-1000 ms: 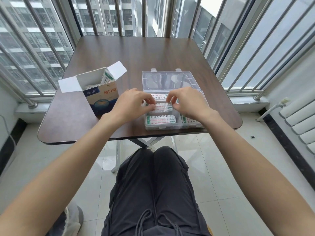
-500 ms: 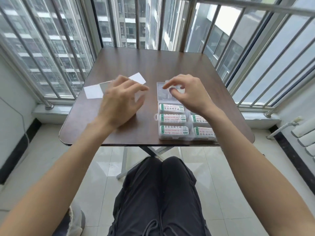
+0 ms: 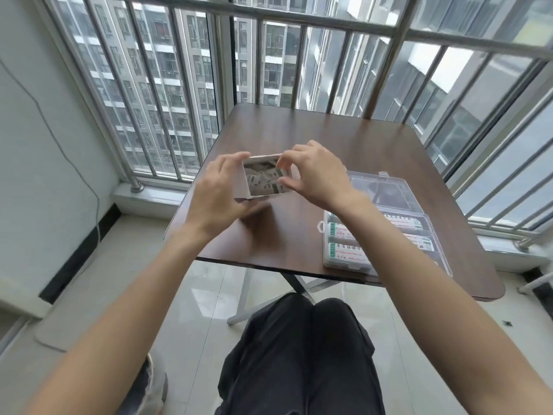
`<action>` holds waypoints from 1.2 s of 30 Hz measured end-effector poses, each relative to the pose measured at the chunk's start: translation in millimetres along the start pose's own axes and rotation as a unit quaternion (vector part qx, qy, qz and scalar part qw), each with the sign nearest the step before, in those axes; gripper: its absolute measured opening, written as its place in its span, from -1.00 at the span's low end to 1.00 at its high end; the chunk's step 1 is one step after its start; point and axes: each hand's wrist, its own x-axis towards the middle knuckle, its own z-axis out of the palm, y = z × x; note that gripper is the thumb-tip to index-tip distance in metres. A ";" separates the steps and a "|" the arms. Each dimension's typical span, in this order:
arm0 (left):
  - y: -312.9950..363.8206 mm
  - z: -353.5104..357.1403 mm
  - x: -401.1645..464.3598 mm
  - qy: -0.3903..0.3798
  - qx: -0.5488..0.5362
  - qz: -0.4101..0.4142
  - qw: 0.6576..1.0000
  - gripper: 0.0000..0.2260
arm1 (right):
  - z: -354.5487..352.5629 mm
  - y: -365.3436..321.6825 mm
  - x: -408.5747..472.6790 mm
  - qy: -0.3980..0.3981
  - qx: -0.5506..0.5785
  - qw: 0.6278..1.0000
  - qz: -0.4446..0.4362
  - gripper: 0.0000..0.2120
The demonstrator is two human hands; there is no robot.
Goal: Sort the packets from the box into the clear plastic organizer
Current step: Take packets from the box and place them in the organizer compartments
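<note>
Two hands hold a small box up over the table.

The left hand [image 3: 218, 193] grips the left side of the small white cardboard box [image 3: 263, 178], with its fingers curled round the edge. The right hand [image 3: 311, 175] pinches the right side of the box with its thumb and fingers. The box is tipped so its open top faces the person, and white and green packets [image 3: 264, 181] lie jumbled inside it. It is lifted above the dark brown wooden table [image 3: 299, 235]. To the right, on the table near its front edge, sits the clear plastic organizer [image 3: 386, 235] with its lid open. More white packets with green ends [image 3: 348, 250] lie in its compartments. Part of the organizer is hidden by the right arm.
</note>
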 end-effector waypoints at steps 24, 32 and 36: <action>16.8 2.1 -16.0 0.009 0.015 0.025 1.000 -0.34 | 19.8 -24.9 -4.5 -0.065 0.036 0.997 -0.026 -0.72; 4.5 -5.8 -7.1 -0.015 -0.035 -0.077 0.996 -0.28 | 7.9 -13.4 -1.9 0.105 0.110 0.988 -0.015 -0.84; -1.5 -7.6 -3.4 -0.037 -0.044 -0.105 0.993 -0.28 | 6.9 -10.0 9.0 0.127 0.142 0.981 0.015 -0.87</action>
